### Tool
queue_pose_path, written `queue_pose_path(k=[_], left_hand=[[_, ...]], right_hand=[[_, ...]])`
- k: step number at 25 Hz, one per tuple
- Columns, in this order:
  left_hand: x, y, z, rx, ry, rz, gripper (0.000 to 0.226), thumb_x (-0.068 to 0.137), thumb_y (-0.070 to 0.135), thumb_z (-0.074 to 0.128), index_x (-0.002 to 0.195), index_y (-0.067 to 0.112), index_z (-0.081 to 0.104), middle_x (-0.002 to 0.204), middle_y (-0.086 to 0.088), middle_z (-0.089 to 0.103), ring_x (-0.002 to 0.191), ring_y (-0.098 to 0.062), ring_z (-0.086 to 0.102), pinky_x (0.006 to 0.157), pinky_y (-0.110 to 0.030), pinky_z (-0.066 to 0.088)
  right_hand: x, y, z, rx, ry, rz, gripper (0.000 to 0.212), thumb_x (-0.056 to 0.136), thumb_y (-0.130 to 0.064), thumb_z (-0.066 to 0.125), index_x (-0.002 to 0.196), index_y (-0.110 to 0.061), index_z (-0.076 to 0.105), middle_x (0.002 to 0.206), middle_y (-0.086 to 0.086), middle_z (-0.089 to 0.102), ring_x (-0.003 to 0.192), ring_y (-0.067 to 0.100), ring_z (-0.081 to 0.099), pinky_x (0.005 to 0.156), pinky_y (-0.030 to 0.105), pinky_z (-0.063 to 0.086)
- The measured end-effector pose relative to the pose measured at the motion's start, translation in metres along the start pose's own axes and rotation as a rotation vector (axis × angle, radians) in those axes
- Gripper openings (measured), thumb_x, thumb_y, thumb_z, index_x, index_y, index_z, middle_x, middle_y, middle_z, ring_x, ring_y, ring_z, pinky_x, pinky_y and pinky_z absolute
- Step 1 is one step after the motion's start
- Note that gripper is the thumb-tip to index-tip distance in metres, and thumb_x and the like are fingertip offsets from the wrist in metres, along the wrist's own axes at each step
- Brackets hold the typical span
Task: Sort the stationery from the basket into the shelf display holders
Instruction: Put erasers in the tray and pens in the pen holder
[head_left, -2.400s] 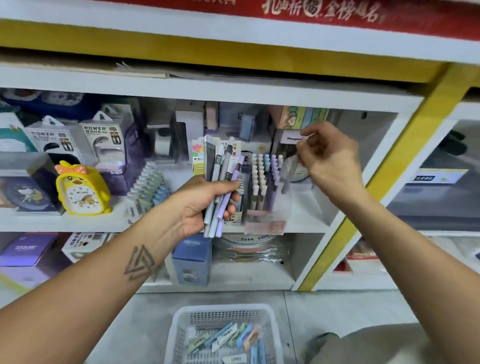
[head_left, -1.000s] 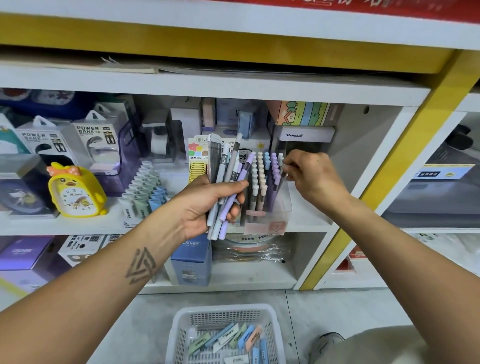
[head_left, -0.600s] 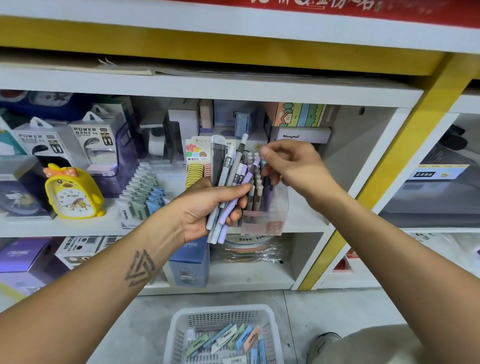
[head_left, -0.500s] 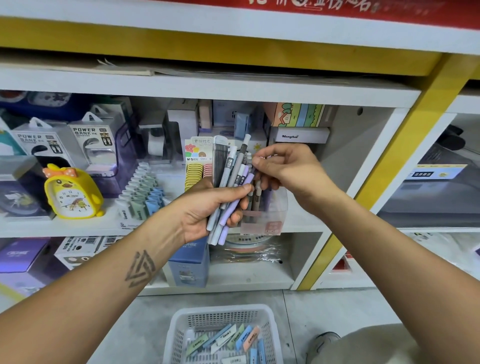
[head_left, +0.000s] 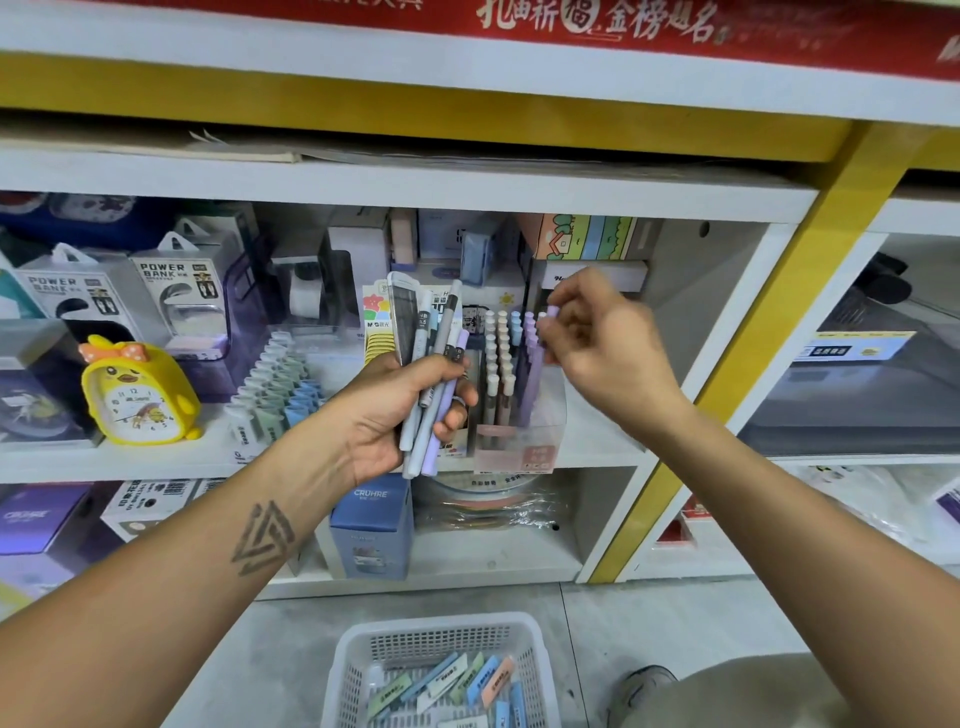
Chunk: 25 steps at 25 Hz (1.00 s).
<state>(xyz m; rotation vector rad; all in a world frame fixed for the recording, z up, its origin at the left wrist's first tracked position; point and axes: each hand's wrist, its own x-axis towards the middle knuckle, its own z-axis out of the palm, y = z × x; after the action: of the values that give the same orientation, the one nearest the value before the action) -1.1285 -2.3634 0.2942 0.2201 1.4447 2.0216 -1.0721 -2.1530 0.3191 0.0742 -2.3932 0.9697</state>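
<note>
1. I see the shelf (head_left: 597, 452) filling the upper view, white boards with yellow trim, stocked across two levels.
2. The basket (head_left: 353, 670) sits on the floor at 6 o'clock, white and perforated, with pastel erasers (head_left: 452, 686) lying loose inside.
3. My left hand (head_left: 395, 410) is near centre, fingers and thumb curled round a bundle of pens (head_left: 434, 384). The bundle stands nearly upright, tips fanning toward 12 o'clock, in grey, pale blue and lilac, with a clear-topped refill case at its left edge.
4. My right hand (head_left: 602, 343) is at 2 o'clock from the left hand, apart from it. Its fingertips pinch the cap end of a lilac pen (head_left: 537, 364), which stands upright with its lower part down in the holder.
5. The holder (head_left: 519, 441) is a clear box on the middle shelf, just behind and to the right of the bundle. Rows of upright pens fill it, white-capped ones on the left, blue and lilac ones on the right; the lilac pen is among the right-hand rows.
6. A yellow duck clock (head_left: 137, 395) stands at 9 o'clock on the same shelf.
7. Two power bank boxes (head_left: 176, 291) stand behind the clock, toward 10 o'clock.
8. A tiered rack of small white, green and blue items (head_left: 275, 384) sits between the clock and my left hand; I cannot tell what they are.
9. A blue carton (head_left: 371, 525) stands on the lower shelf, below my left hand.
</note>
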Motion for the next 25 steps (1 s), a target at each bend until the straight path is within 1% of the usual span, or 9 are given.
queue_pose_path(k=[2, 4, 5, 8, 11, 17, 23, 25], left_hand=[[0.0, 0.0, 0.001, -0.002, 0.003, 0.003, 0.007, 0.089, 0.006, 0.061, 0.094, 0.002, 0.057, 0.073, -0.018, 0.062, 0.048, -0.02, 0.05, 0.04, -0.021, 0.039], [-0.001, -0.001, 0.003, 0.005, 0.0, 0.002, 0.008, 0.089, 0.004, 0.061, 0.093, -0.001, 0.057, 0.074, -0.019, 0.063, 0.048, -0.021, 0.05, 0.04, -0.022, 0.039], [-0.001, -0.001, 0.003, 0.007, -0.003, 0.003, 0.012, 0.089, 0.003, 0.061, 0.097, -0.004, 0.057, 0.074, -0.02, 0.063, 0.048, -0.021, 0.051, 0.04, -0.022, 0.039], [-0.003, -0.003, 0.004, -0.002, -0.009, 0.001, 0.023, 0.088, 0.003, 0.062, 0.11, -0.004, 0.057, 0.077, -0.021, 0.063, 0.049, -0.021, 0.051, 0.04, -0.021, 0.038], [-0.003, -0.003, 0.004, -0.007, -0.023, 0.0, 0.025, 0.088, 0.003, 0.063, 0.111, -0.004, 0.057, 0.077, -0.019, 0.063, 0.05, -0.02, 0.052, 0.039, -0.021, 0.038], [-0.003, -0.002, 0.003, -0.004, -0.021, 0.004, 0.024, 0.088, 0.002, 0.062, 0.111, -0.004, 0.058, 0.074, -0.017, 0.062, 0.051, -0.021, 0.052, 0.04, -0.022, 0.039], [-0.004, -0.003, 0.005, 0.005, -0.027, 0.005, 0.024, 0.088, 0.002, 0.063, 0.11, -0.006, 0.058, 0.074, -0.018, 0.063, 0.051, -0.021, 0.053, 0.04, -0.022, 0.038], [-0.004, -0.004, 0.005, 0.009, -0.027, 0.003, 0.025, 0.088, 0.002, 0.064, 0.11, -0.008, 0.059, 0.076, -0.019, 0.063, 0.052, -0.022, 0.053, 0.04, -0.022, 0.039]], right_hand=[[-0.005, 0.002, 0.003, -0.149, -0.083, -0.071, 0.011, 0.095, -0.016, 0.064, 0.099, -0.018, 0.054, 0.076, 0.0, 0.067, 0.073, 0.018, 0.067, 0.07, 0.045, 0.058], [-0.009, 0.005, 0.004, -0.197, -0.119, -0.083, 0.011, 0.094, -0.016, 0.066, 0.098, -0.017, 0.055, 0.079, -0.001, 0.067, 0.075, 0.017, 0.067, 0.071, 0.044, 0.058], [-0.01, 0.007, 0.004, -0.189, -0.124, -0.073, 0.012, 0.094, -0.015, 0.067, 0.096, -0.017, 0.055, 0.08, -0.001, 0.067, 0.075, 0.016, 0.068, 0.071, 0.043, 0.058], [-0.011, 0.009, 0.0, -0.132, -0.105, -0.026, 0.015, 0.093, -0.012, 0.067, 0.092, -0.019, 0.054, 0.079, 0.0, 0.069, 0.074, 0.015, 0.07, 0.071, 0.041, 0.059], [-0.01, 0.01, -0.001, -0.123, -0.079, -0.016, 0.016, 0.093, -0.01, 0.066, 0.092, -0.02, 0.053, 0.078, -0.002, 0.07, 0.075, 0.013, 0.07, 0.073, 0.04, 0.059], [-0.011, 0.01, -0.001, -0.232, -0.13, -0.102, 0.016, 0.093, -0.012, 0.065, 0.089, -0.018, 0.05, 0.076, 0.002, 0.069, 0.074, 0.024, 0.068, 0.073, 0.045, 0.056], [-0.013, 0.012, -0.001, -0.25, -0.111, -0.124, 0.017, 0.093, -0.013, 0.065, 0.088, -0.018, 0.05, 0.076, 0.003, 0.069, 0.073, 0.024, 0.068, 0.069, 0.045, 0.057], [-0.013, 0.012, 0.0, -0.258, -0.137, -0.116, 0.016, 0.093, -0.014, 0.066, 0.087, -0.019, 0.051, 0.076, 0.002, 0.07, 0.073, 0.023, 0.068, 0.068, 0.044, 0.057]])
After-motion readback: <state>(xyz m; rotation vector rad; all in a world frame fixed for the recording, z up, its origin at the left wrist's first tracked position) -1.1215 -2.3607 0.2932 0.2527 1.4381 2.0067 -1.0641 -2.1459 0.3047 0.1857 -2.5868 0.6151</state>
